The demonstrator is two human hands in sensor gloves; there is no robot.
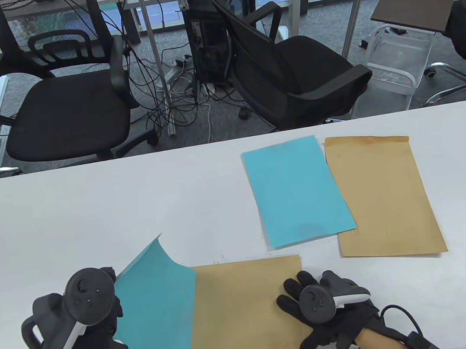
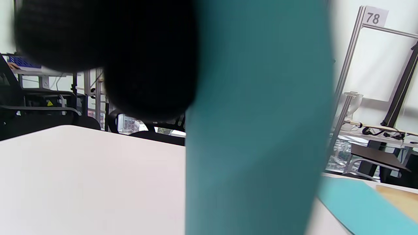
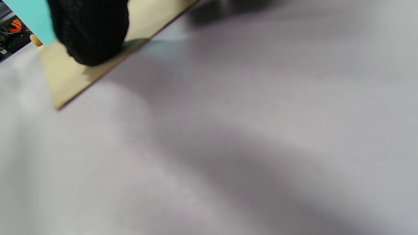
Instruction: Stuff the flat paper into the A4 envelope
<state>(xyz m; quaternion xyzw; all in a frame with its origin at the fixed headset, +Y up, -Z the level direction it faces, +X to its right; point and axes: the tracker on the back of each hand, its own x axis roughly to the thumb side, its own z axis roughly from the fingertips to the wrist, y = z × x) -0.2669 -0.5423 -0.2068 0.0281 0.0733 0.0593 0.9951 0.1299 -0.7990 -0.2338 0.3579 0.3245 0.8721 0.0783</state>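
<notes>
A brown A4 envelope (image 1: 245,312) lies flat near the table's front edge. A blue sheet of paper (image 1: 159,308) sticks out of its left end, its free part curling up. My left hand (image 1: 102,325) holds the sheet's left edge; in the left wrist view the sheet (image 2: 258,130) fills the middle beside a dark fingertip (image 2: 147,65). My right hand (image 1: 310,311) rests with spread fingers on the envelope's right end; in the right wrist view a fingertip (image 3: 91,29) presses on the envelope (image 3: 65,78).
A second blue sheet (image 1: 296,191) and a second brown envelope (image 1: 383,200) lie side by side at the back right of the white table (image 1: 90,213). Office chairs (image 1: 65,107) stand beyond the far edge.
</notes>
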